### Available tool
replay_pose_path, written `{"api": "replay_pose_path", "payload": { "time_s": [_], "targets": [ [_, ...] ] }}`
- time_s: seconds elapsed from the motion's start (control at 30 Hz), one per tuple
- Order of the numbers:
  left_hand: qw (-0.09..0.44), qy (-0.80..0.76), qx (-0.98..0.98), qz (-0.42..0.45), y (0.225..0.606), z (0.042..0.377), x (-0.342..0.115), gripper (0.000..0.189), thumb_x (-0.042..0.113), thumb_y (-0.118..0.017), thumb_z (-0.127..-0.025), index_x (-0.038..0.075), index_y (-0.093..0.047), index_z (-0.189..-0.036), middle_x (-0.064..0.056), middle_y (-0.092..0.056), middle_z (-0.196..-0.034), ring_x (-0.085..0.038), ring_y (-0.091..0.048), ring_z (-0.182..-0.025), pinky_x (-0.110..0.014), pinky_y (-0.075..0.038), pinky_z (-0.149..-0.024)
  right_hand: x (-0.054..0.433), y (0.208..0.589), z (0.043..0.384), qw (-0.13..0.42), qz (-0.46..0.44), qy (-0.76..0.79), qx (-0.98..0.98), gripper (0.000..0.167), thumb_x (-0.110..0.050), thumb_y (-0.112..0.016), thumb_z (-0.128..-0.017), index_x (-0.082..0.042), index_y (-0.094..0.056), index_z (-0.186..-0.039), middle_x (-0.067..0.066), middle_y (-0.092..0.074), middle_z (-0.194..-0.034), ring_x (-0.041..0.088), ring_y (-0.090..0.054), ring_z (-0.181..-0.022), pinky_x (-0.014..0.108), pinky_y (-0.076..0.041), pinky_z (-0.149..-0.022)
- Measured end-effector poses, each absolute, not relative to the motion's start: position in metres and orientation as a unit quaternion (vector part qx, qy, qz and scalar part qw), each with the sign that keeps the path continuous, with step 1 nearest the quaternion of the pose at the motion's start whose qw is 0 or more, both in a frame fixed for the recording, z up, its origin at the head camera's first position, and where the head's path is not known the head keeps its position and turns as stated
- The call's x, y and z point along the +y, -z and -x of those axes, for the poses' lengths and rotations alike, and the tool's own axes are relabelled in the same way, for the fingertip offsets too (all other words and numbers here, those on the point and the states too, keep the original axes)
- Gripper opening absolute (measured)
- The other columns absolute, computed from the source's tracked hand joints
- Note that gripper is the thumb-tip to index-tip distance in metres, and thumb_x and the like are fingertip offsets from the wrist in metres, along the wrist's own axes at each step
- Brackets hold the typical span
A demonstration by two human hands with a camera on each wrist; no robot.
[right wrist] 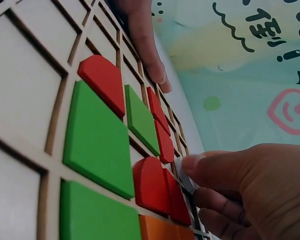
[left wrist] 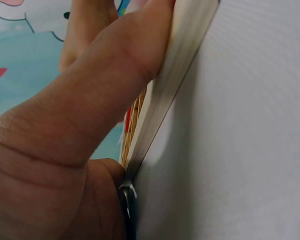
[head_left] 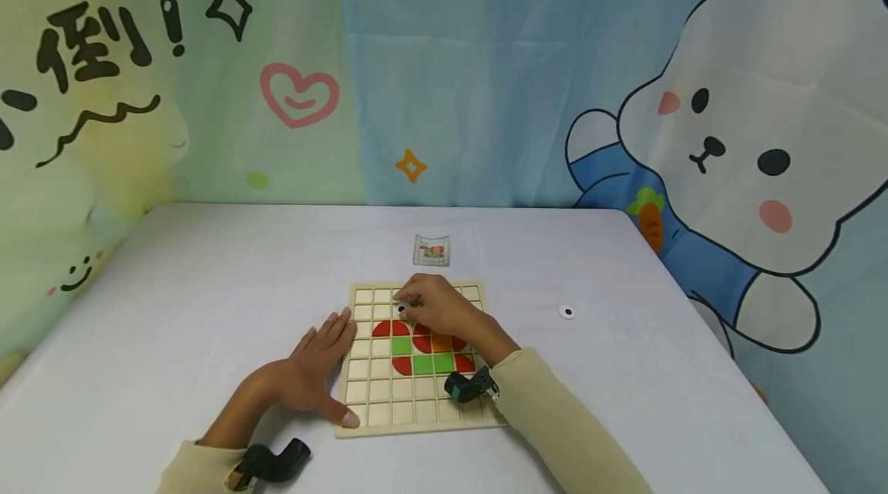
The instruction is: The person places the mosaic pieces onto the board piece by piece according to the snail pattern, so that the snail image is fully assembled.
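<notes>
A wooden grid board (head_left: pixel 402 429) lies on the white table, with red, green and orange flat pieces in its cells. My left hand (head_left: pixel 312 367) rests along the board's left side, fingers straight, thumb at the near corner. Over the far part of the grid, my right hand (head_left: pixel 440 307) pinches a small white disc with a black dot, an eye piece (head_left: pixel 401 310), between thumb and fingers. In the right wrist view the eye piece (right wrist: pixel 184 175) appears edge-on at the grid, beside a red piece (right wrist: pixel 177 197); whether it touches the board I cannot tell.
Beyond the board lies a small pattern card (head_left: pixel 432 250) with a coloured figure on a grid. A second eye piece (head_left: pixel 566 312) is on the table to the right. A printed cloth (head_left: pixel 444 78) hangs behind the table.
</notes>
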State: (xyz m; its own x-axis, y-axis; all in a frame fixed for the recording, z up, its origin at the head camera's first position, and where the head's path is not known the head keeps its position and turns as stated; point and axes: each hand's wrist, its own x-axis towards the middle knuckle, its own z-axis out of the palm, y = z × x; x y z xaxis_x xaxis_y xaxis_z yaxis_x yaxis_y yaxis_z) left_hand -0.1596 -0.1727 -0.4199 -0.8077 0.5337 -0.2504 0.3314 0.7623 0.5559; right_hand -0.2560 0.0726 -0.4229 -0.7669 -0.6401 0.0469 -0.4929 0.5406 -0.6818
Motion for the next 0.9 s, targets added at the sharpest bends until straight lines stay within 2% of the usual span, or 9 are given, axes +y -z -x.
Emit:
{"api": "replay_pose_path", "payload": {
  "time_s": [0.43,0.67,0.9],
  "targets": [
    [0.199,-0.250,0.917,-0.238,0.420,0.159,-0.173,0.134,0.060,-0.083,-0.063,-0.007,-0.009,-0.153,-0.024,0.002,-0.160,-0.042,0.004,-0.145,-0.062,-0.003,-0.111,0.069,0.425,0.254,0.090,0.317,0.338,0.881,0.022,-0.007,-0.066,-0.093,-0.006,-0.071,-0.115,0.001,-0.067,-0.105,0.013,-0.063,-0.094,0.026,-0.051,-0.081],
    [0.197,-0.248,0.918,-0.238,0.421,0.159,-0.171,0.134,0.061,-0.082,-0.063,-0.007,-0.009,-0.153,-0.024,0.002,-0.160,-0.041,0.004,-0.145,-0.061,-0.003,-0.111,0.079,0.418,0.250,0.082,0.322,0.329,0.884,0.023,-0.008,-0.061,-0.097,-0.004,-0.070,-0.117,0.004,-0.069,-0.102,0.013,-0.064,-0.086,0.027,-0.052,-0.075],
    [0.203,-0.252,0.917,-0.232,0.422,0.159,-0.171,0.136,0.061,-0.083,-0.062,-0.005,-0.008,-0.153,-0.023,0.003,-0.160,-0.041,0.005,-0.145,-0.061,-0.002,-0.111,0.100,0.416,0.249,0.052,0.315,0.344,0.883,0.022,-0.008,-0.064,-0.095,-0.004,-0.072,-0.115,0.002,-0.069,-0.103,0.012,-0.061,-0.085,0.026,-0.051,-0.074]
  ]
}}
